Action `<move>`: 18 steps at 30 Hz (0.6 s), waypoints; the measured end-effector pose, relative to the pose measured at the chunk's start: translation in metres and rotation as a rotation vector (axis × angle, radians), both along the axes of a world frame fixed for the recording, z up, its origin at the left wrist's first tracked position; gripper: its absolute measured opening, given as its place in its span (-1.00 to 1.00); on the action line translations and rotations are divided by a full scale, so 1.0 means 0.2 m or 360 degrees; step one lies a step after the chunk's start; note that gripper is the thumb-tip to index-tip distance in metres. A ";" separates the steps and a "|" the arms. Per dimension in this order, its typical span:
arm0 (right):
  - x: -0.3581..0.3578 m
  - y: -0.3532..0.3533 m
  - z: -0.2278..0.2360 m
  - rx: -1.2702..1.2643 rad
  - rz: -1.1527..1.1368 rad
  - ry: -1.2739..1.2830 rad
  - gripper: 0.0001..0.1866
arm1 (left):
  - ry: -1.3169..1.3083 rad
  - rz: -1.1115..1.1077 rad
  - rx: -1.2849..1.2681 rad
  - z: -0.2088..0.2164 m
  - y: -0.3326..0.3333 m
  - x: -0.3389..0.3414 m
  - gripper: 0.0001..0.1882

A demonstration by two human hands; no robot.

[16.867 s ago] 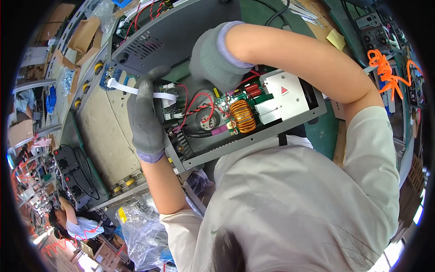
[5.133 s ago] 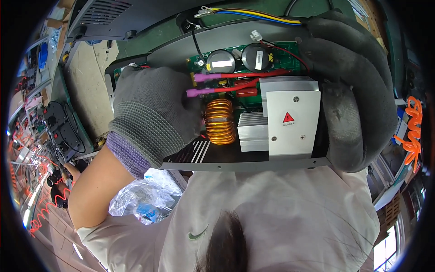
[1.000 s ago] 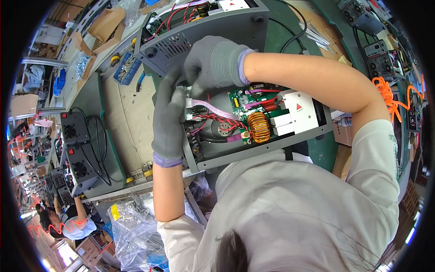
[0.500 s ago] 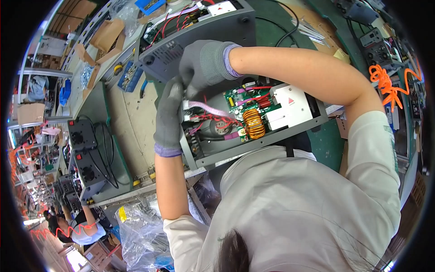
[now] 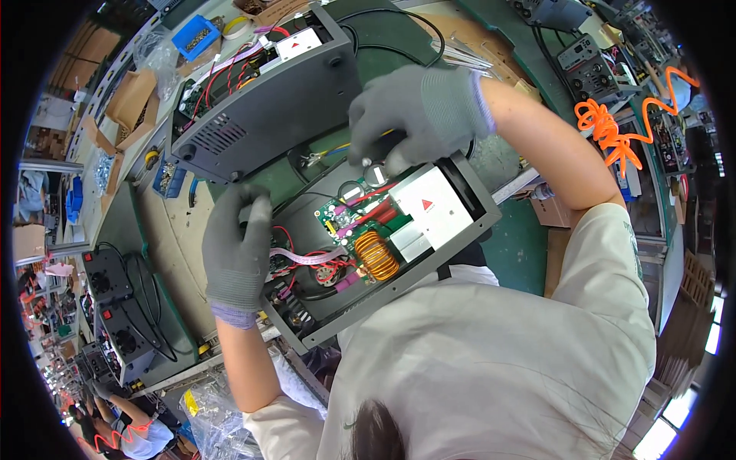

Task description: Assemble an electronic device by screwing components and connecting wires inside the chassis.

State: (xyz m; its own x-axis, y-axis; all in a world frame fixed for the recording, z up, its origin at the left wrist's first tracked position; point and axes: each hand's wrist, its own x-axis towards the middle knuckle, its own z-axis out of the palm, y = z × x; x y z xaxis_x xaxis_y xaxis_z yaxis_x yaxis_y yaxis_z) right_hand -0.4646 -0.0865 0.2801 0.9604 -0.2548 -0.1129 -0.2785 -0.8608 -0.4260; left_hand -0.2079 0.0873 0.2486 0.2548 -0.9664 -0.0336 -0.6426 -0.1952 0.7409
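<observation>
An open grey metal case (image 5: 391, 295) lies tilted in front of me. Inside are a green circuit board (image 5: 331, 220), a copper-wound coil (image 5: 376, 256), red and white wires, and a white cover plate (image 5: 433, 211) with a red triangle. My left hand (image 5: 239, 257), in a grey glove, curls round the case's left end. My gloved right hand (image 5: 418, 115) is over the far edge near two round capacitors (image 5: 376, 175). Its fingers are bent inward; what they pinch is hidden. A yellow-green wire (image 5: 336, 149) with bare metal ends runs under that hand.
A second open case (image 5: 261, 107) stands on its side just beyond. Blue bins (image 5: 195, 37) and a cardboard box (image 5: 130, 107) of small parts line the far left. Black units (image 5: 126, 333) with cords sit at left. An orange coiled hose (image 5: 606, 126) hangs at right.
My hands were together at the case's left end; now the right has moved right to the far edge. The left stays at that end. The view has shifted and the case appears more tilted.
</observation>
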 end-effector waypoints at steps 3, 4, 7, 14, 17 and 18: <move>0.00 0.01 -0.06 0.0037 -0.0104 0.0004 -0.67 | -0.0503 -0.0425 -0.0297 0.02 -0.11 -0.05 -0.71; 0.01 0.01 -0.07 0.0043 -0.0197 -0.0047 -0.69 | -0.0532 -0.0494 -0.0195 0.04 -0.15 -0.08 -0.70; -0.01 0.03 -0.07 0.0458 -0.0473 -0.0155 -0.75 | -0.0558 -0.0623 0.0303 0.01 -0.27 -0.12 -0.69; 0.01 0.16 -0.06 -0.0164 -0.0629 -0.0119 -0.82 | -0.0552 -0.0546 -0.0239 0.11 -0.32 -0.33 -0.68; 0.02 0.16 -0.09 -0.0413 -0.0574 -0.0050 -0.76 | -0.0323 -0.0644 0.0107 0.02 -0.34 -0.31 -0.76; 0.01 0.16 -0.10 -0.0370 -0.0579 -0.0098 -0.77 | -0.0200 -0.0636 0.0070 -0.03 -0.34 -0.30 -0.78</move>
